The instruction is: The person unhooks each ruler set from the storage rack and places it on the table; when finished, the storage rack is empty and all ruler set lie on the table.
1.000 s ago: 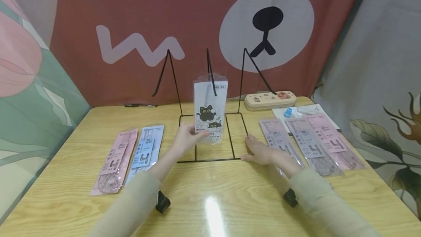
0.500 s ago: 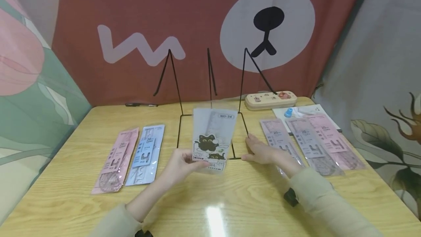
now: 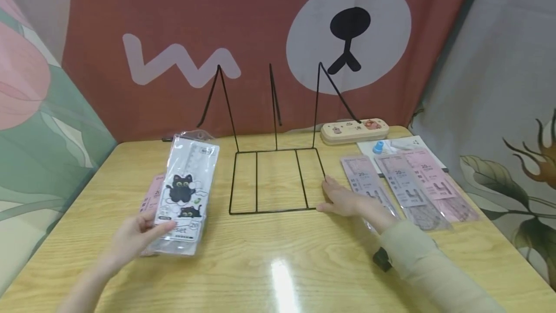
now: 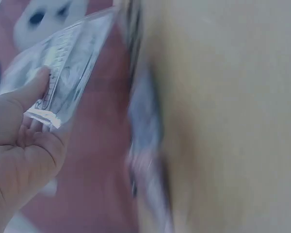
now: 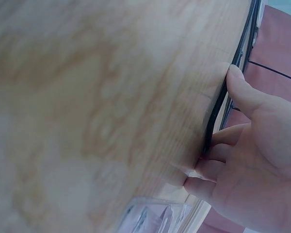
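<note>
My left hand pinches the lower left edge of a clear-sleeved ruler set with black cats on its white card, thumb across the front. The set is held raised over the left of the table, covering most of a pink ruler set and hiding the blue one. A black wire display rack with three upright hooks stands in the middle, its hooks bare. At the rack's front right base corner my right hand holds the wire between thumb and fingers, as the right wrist view also shows.
Several packed ruler sets lie at the right, including a grey one and a pink one. Behind them are a white sheet with a small blue object and a cream pencil case. A printed curtain hangs behind.
My left hand has drawn the cat ruler set down and away from the rack's middle hook, then carried it left above the sets lying there. The right hand stays at the rack's corner.
</note>
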A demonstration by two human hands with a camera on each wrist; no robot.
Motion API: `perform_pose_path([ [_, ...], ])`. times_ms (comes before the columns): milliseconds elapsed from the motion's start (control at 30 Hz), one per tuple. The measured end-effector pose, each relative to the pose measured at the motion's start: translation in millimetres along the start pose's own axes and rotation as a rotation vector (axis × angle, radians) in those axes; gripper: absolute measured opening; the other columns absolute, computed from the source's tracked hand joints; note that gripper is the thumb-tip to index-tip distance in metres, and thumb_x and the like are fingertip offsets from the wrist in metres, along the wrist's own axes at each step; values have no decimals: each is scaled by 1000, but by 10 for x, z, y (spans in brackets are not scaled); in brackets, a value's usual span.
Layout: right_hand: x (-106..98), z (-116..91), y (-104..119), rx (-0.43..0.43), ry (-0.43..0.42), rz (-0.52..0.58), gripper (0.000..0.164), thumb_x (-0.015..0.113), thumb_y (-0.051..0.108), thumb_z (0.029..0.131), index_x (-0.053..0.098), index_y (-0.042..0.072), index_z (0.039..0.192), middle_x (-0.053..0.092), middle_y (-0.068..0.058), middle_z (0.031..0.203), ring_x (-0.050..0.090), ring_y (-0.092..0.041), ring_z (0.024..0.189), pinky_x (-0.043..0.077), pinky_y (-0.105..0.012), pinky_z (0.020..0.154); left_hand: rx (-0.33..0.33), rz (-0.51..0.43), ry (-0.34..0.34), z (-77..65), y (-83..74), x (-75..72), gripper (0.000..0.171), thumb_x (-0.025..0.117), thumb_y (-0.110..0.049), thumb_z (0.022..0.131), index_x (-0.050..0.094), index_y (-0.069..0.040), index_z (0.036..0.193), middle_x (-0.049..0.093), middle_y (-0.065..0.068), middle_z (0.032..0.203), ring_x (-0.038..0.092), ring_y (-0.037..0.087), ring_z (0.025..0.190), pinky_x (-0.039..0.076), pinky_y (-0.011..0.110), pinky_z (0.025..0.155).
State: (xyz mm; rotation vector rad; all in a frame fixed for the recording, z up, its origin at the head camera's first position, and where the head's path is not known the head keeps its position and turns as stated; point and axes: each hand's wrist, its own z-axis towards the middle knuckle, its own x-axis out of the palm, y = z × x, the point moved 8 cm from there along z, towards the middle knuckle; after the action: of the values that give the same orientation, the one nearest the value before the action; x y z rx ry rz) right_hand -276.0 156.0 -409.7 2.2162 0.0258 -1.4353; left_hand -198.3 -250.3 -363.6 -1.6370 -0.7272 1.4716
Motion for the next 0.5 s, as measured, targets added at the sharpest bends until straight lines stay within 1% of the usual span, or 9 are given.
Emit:
perform_pose_path([
  [33, 0, 0, -1, 0, 0, -1, 82, 50, 42, 96, 12, -12, 145, -3, -29, 153, 2, -43, 143, 9, -53, 117, -14, 5, -24, -22, 73, -154, 25, 59, -14, 93, 62, 0, 114, 74, -2, 81, 68, 7, 67, 56, 26, 57],
  [67, 1, 0, -1, -1, 0, -2, 82, 49, 42, 96, 12, -12, 145, -3, -29, 154, 3, -43, 143, 9, -53, 117, -33, 21, -51, -45, 145, -307, 25, 57, -15, 94, 62, -3, 115, 74, -7, 81, 68, 6, 67, 55, 27, 57],
  [100, 0, 0, 0, -2, 0, -3, 82, 49, 42, 96, 12, -12, 145, -3, -29, 154, 3, -43, 143, 9, -53, 117, -60, 54, -76, -72, 221, -459, 21, 57, -17, 95, 63, -10, 114, 73, -13, 81, 67, 4, 69, 55, 25, 59],
  [167, -1, 3, -2, -2, -1, -4, 82, 49, 42, 96, 12, -12, 146, -3, -29, 154, 3, -43, 143, 9, -53, 117, -119, 127, -100, -120, 370, -725, 27, 56, -23, 96, 62, -12, 119, 72, -18, 82, 65, -2, 72, 54, 21, 60],
  [233, -2, 5, -5, -2, -1, -1, 82, 49, 42, 96, 12, -11, 146, -3, -29, 154, 3, -43, 143, 9, -53, 117, -190, 200, -85, -161, 522, -937, 40, 54, -31, 96, 58, -5, 126, 71, -18, 85, 62, -6, 75, 51, 19, 62],
  [267, -4, 5, -8, 0, -2, 0, 82, 49, 42, 96, 12, -11, 146, -3, -29, 154, 3, -43, 143, 9, -53, 117, -227, 244, -76, -179, 597, -1029, 45, 53, -35, 96, 60, 4, 119, 70, -17, 81, 59, -7, 73, 48, 18, 60],
  [333, -4, 4, -15, 4, -2, 0, 82, 49, 42, 96, 12, -11, 146, -3, -29, 154, 3, -43, 143, 9, -53, 117, -297, 279, -25, -197, 755, -1157, 63, 49, -39, 97, 48, 18, 123, 70, -11, 82, 59, -4, 71, 47, 19, 61],
  [467, 3, 0, -14, 2, 0, -1, 81, 49, 41, 96, 12, -12, 146, -3, -29, 154, 2, -43, 143, 9, -53, 117, -395, 362, 31, -210, 1051, -1336, 71, 46, -43, 98, 42, 25, 119, 66, -5, 80, 56, 5, 67, 45, 24, 59],
  [500, 6, 0, -11, 1, 2, -2, 81, 49, 41, 96, 12, -12, 145, -3, -29, 154, 2, -43, 143, 9, -53, 117, -405, 376, 46, -202, 1110, -1356, 73, 46, -42, 98, 39, 24, 126, 68, -3, 85, 59, 6, 70, 47, 24, 62],
])
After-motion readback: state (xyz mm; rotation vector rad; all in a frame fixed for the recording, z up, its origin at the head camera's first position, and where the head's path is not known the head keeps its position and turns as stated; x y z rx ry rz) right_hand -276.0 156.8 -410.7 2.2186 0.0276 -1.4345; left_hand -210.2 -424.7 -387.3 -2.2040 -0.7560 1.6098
